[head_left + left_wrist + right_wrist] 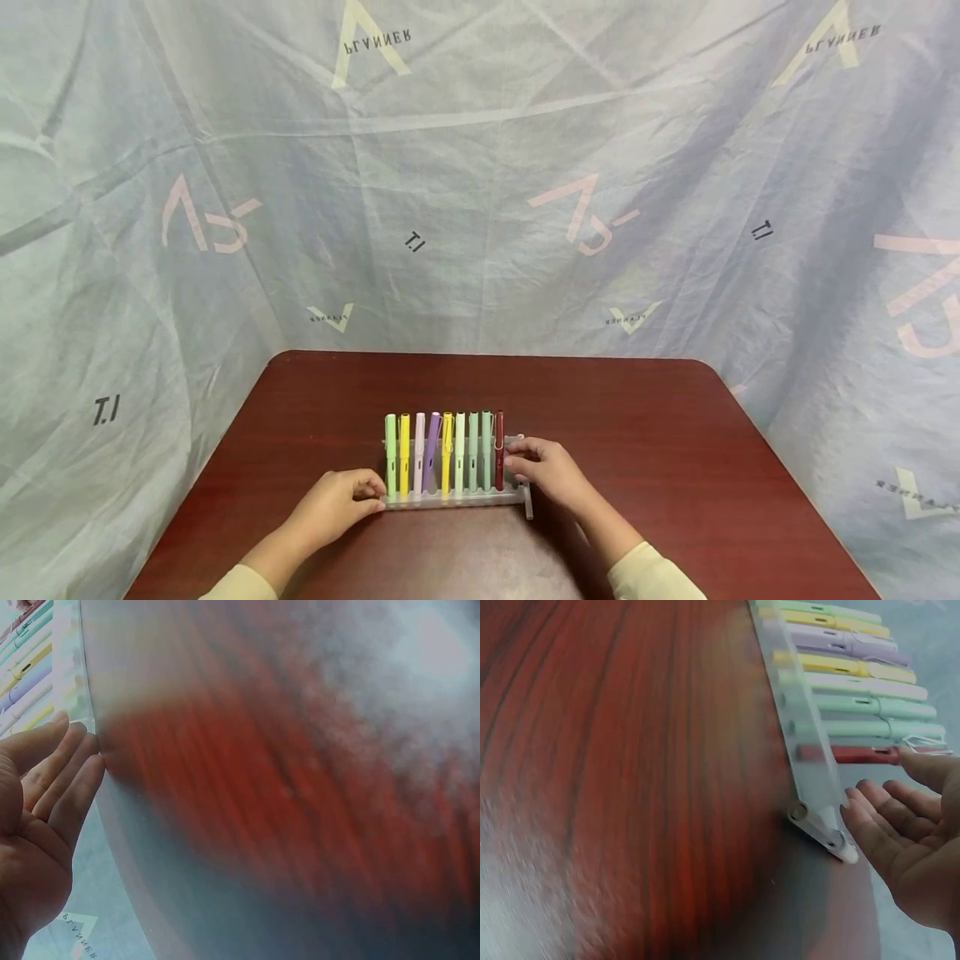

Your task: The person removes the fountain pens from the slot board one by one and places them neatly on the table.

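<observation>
A clear rack [457,501] holds a row of pens standing side by side: green, yellow, pink, purple, pale green, teal, and a dark red pen [500,467] at the right end. My left hand [330,506] is at the rack's left end, its fingertips touching the corner; the left wrist view shows this hand [45,802] with fingers nearly straight. At the other end, my right hand [553,473] has its thumb beside the dark red pen. In the right wrist view the hand [915,832] has loosely bent fingers by the rack's end [817,780], its thumb at the dark red pen [866,754].
The rack stands on a dark red wooden table [480,383] with rounded far corners. A small support leg [528,504] sticks out at the rack's right end. Pale printed cloth [480,167] hangs behind the table and along both sides.
</observation>
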Action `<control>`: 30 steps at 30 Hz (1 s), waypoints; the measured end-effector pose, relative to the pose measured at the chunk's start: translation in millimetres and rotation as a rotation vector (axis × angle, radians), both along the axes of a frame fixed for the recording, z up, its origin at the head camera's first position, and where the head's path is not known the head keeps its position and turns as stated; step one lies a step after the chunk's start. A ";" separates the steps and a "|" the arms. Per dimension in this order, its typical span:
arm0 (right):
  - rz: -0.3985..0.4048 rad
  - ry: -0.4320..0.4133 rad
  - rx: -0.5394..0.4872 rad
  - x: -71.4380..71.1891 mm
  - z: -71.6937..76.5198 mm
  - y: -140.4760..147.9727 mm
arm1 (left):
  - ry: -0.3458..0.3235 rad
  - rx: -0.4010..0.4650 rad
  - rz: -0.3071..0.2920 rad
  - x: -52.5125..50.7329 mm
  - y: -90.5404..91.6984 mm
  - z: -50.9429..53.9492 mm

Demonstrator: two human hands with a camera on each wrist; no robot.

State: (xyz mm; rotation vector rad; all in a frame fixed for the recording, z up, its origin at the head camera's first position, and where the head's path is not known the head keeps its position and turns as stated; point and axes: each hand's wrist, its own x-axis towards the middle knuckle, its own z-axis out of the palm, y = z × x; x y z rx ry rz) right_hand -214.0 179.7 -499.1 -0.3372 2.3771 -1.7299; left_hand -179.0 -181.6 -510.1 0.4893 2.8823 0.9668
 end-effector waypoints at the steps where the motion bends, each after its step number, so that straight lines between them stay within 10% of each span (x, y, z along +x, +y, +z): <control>1: 0.006 -0.007 -0.027 0.3 -1.4 -1.8 | -0.002 0.001 -0.004 -0.1 0.0 -0.6; 17: -0.079 -0.020 -0.057 -2.1 -12.6 -16.0 | -0.004 0.011 -0.009 0.7 0.5 -0.4; 30: -0.154 0.044 -0.108 0.0 7.1 -2.7 | 0.001 0.008 -0.006 -0.5 0.1 -0.5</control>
